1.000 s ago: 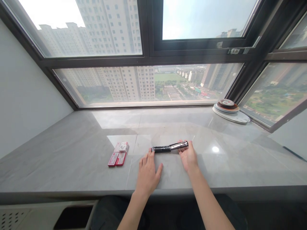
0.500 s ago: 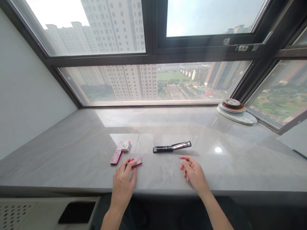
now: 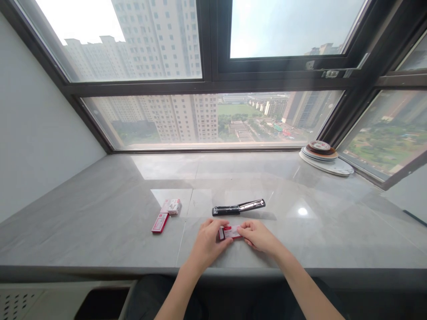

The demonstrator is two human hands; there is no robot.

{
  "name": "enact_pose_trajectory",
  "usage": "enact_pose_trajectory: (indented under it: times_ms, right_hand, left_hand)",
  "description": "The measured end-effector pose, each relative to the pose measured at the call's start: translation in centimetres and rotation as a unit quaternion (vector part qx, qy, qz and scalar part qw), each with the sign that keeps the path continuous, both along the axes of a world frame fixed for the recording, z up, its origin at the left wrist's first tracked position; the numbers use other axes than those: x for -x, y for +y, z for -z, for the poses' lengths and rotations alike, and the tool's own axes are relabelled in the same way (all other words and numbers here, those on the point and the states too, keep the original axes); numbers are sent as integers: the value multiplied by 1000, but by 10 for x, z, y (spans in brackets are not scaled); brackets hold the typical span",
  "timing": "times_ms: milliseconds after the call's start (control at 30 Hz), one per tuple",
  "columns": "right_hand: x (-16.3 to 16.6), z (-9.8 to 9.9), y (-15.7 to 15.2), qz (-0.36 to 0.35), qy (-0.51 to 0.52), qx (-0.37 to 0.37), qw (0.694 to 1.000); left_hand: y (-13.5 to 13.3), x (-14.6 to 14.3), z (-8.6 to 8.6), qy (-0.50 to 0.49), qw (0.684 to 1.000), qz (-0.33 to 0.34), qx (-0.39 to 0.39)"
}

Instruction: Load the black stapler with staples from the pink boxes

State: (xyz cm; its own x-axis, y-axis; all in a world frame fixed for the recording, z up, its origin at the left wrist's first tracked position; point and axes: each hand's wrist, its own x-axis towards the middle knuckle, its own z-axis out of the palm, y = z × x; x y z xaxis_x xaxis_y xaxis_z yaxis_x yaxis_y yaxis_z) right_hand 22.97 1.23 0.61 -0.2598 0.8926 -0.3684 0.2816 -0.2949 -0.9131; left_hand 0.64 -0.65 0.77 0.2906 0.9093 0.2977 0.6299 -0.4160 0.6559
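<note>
Between my two hands is a small red-and-white staple box (image 3: 230, 231), close above or on the counter. My left hand (image 3: 211, 242) grips its left end, thumb at the near side and fingers at the far side. The right end is pinched by the thumb and fingers of my right hand (image 3: 259, 236). Just beyond them lies a black stapler (image 3: 226, 210), opened out so that its metal inside shows. Off to the left, a red box (image 3: 160, 223) lies beside a white-and-pink box (image 3: 174, 206).
The grey stone counter (image 3: 110, 240) runs up to a wide window with a dark frame (image 3: 207, 87). A stack of plates or coasters (image 3: 322, 155) stands in the far right corner. The counter's front edge (image 3: 100, 269) is close to my forearms.
My left hand has carried the staple box rightward, from near the other boxes to in front of the stapler. My right hand has moved slightly left and closed on the box's right end.
</note>
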Motion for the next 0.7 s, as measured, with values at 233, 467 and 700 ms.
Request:
enact_pose_trajectory:
  times_ms: [233, 467, 700]
  right_hand:
    - [-30, -7, 8, 0, -94, -22, 995]
    - [-45, -16, 11, 31, -259, -99, 960]
    - [4, -46, 11, -81, -345, -292, 889]
  left_hand:
    - [-1, 5, -5, 8, 1000, 8, -7]
    - [-4, 3, -9, 32, 999, 0, -16]
    - [-4, 2, -11, 37, 999, 3, -10]
